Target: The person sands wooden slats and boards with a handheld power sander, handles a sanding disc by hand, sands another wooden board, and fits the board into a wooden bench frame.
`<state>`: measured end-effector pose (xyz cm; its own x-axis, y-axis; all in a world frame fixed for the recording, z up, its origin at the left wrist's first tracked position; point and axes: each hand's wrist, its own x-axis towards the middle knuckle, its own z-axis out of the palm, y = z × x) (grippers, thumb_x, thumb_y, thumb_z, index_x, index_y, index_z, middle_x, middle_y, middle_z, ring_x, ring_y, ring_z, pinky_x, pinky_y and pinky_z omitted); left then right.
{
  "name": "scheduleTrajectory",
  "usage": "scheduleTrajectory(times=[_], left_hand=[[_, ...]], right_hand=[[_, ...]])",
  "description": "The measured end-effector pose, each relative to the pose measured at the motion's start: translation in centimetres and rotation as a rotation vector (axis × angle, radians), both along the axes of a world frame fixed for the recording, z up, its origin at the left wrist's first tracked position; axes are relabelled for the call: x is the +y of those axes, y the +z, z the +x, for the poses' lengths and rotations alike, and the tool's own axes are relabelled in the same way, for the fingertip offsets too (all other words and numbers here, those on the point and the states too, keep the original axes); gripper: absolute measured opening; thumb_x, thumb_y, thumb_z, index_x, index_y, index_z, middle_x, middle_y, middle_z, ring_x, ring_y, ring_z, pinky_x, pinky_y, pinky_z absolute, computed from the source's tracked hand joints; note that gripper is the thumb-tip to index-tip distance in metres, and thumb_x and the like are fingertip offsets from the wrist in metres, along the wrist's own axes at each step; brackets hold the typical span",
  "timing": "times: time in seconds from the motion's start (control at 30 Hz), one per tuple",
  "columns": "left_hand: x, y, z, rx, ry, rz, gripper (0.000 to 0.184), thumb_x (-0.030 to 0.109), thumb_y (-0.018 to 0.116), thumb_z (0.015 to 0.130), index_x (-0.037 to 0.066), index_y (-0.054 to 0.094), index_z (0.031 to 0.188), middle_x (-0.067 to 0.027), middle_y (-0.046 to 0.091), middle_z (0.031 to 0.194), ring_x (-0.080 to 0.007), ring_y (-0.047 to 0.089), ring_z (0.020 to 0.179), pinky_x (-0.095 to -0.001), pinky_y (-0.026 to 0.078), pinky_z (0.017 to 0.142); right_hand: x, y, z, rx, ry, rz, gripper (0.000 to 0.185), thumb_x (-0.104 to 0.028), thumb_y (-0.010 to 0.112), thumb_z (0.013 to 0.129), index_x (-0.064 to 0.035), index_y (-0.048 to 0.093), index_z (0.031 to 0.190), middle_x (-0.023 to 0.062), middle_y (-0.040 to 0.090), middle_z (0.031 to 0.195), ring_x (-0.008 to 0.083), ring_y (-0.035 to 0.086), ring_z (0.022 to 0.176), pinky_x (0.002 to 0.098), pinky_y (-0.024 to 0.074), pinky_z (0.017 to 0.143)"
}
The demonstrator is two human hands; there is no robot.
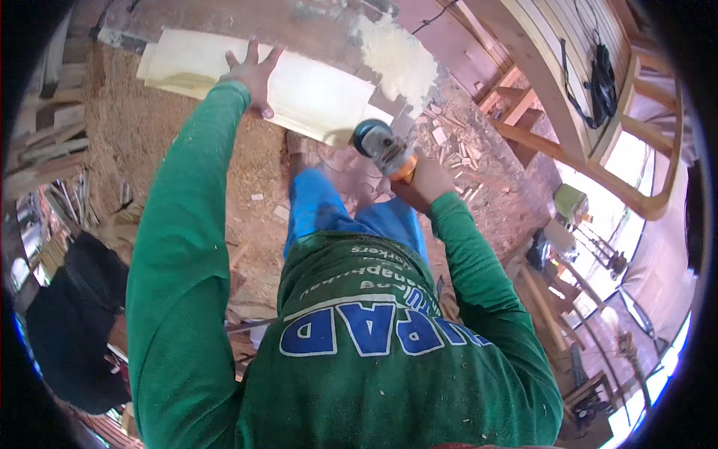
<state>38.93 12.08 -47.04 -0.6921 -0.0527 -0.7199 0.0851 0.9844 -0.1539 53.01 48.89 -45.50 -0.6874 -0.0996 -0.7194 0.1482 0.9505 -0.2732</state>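
Note:
My left hand lies with fingers spread on a pale wooden board near the top of the view. The board rests along the edge of a brown work surface. My right hand is wrapped round the orange and grey body of an angle grinder. The round head of the grinder is at the board's lower right corner; its disc is blurred. A heap of pale sawdust lies on the surface beyond the board.
Wood scraps and shavings cover the floor below the surface. At the upper right stands a curved wooden frame with a black strap on it. A dark cloth is at the lower left. Timber offcuts lie at the far left.

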Motion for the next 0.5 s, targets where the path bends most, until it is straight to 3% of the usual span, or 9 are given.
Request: scheduleTrajectory(times=[0.1,0.17,0.23,0.27,0.37,0.4,0.43,0.47,0.5], left_hand=[[0.2,0.8,-0.1,-0.013,0.008,0.006,0.142,0.031,0.098,0.061,0.038,0.003,0.166,-0.0168,-0.010,0.173,-0.0629,0.008,0.150,-0.0679,0.040,0.115],[0.5,1.1,-0.1,-0.024,0.023,0.019,0.143,0.030,0.099,0.060,0.039,0.003,0.166,-0.0169,-0.010,0.173,-0.0631,0.008,0.150,-0.0680,0.040,0.115],[0.0,0.0,0.2,-0.018,-0.099,-0.037,0.133,0.050,0.090,0.069,0.034,0.001,0.167,-0.0191,-0.006,0.173,-0.0633,0.005,0.150,-0.0697,0.036,0.115],[-0.5,-1.6,0.6,0.013,-0.186,-0.079,0.130,0.056,0.086,0.072,0.032,0.001,0.167,-0.0195,-0.005,0.173,-0.0636,0.004,0.150,-0.0717,0.033,0.115],[3.3,-0.5,1.7,0.068,-0.192,0.127,0.109,0.073,0.063,0.084,0.028,0.010,0.167,-0.0202,0.002,0.173,-0.0542,0.006,0.155,-0.0822,0.016,0.113],[6.0,1.2,2.7,0.020,-0.301,0.210,0.102,0.073,0.060,0.087,0.029,0.015,0.167,-0.0187,0.004,0.173,-0.0496,0.008,0.157,-0.0842,0.012,0.112],[7.5,1.1,4.9,0.132,-0.593,0.300,0.082,0.067,0.055,0.093,0.027,0.033,0.161,-0.0155,0.016,0.172,-0.0424,0.017,0.157,-0.0810,0.024,0.111],[8.8,0.8,6.5,0.119,-0.714,0.416,0.069,0.060,0.049,0.098,0.031,0.037,0.159,-0.0084,0.019,0.172,-0.0402,0.018,0.158,-0.0840,0.023,0.109],[9.5,-0.5,7.0,0.143,-0.759,0.431,0.066,0.058,0.048,0.099,0.030,0.039,0.158,-0.0084,0.020,0.172,-0.0398,0.018,0.158,-0.0851,0.023,0.108]], right_hand=[[0.0,0.5,0.9,-0.031,-0.128,-0.010,0.072,-0.045,0.080,0.077,0.0004,0.054,0.126,0.0312,0.072,0.104,0.0475,0.071,0.099,0.0545,0.0563,0.088],[0.8,-0.3,1.1,0.092,-0.351,-0.071,0.066,-0.041,0.080,0.078,0.0020,0.058,0.122,0.0310,0.072,0.105,0.0468,0.070,0.102,0.0511,0.0563,0.090],[2.3,-3.0,3.4,0.296,-0.555,-0.181,0.064,-0.041,0.081,0.077,0.0030,0.061,0.119,0.0307,0.072,0.107,0.0457,0.070,0.104,0.0493,0.0562,0.090],[1.5,-0.8,3.3,0.341,-0.636,-0.201,0.062,-0.040,0.082,0.077,0.0028,0.064,0.119,0.0272,0.073,0.108,0.0419,0.071,0.106,0.0469,0.0561,0.091],[1.4,-1.8,7.0,0.358,-0.893,-0.302,0.064,-0.039,0.082,0.077,0.0015,0.064,0.123,0.0234,0.075,0.107,0.0383,0.072,0.106,0.0456,0.0560,0.091],[0.8,-1.0,8.2,0.324,-0.917,-0.193,0.063,-0.038,0.083,0.077,0.0002,0.064,0.124,0.0205,0.075,0.108,0.0355,0.073,0.105,0.0434,0.0562,0.091],[0.3,-1.2,9.7,0.323,-0.957,-0.220,0.063,-0.037,0.083,0.077,0.0003,0.064,0.124,0.0204,0.075,0.108,0.0346,0.073,0.105,0.0429,0.0562,0.091],[-0.2,-1.7,11.2,0.325,-0.990,-0.245,0.062,-0.037,0.082,0.077,0.0004,0.064,0.124,0.0203,0.075,0.108,0.0338,0.073,0.104,0.0424,0.0562,0.090],[-1.0,-0.9,11.5,0.331,-1.016,-0.273,0.062,-0.036,0.082,0.077,0.0005,0.065,0.124,0.0203,0.075,0.108,0.0329,0.073,0.103,0.0420,0.0562,0.090]])
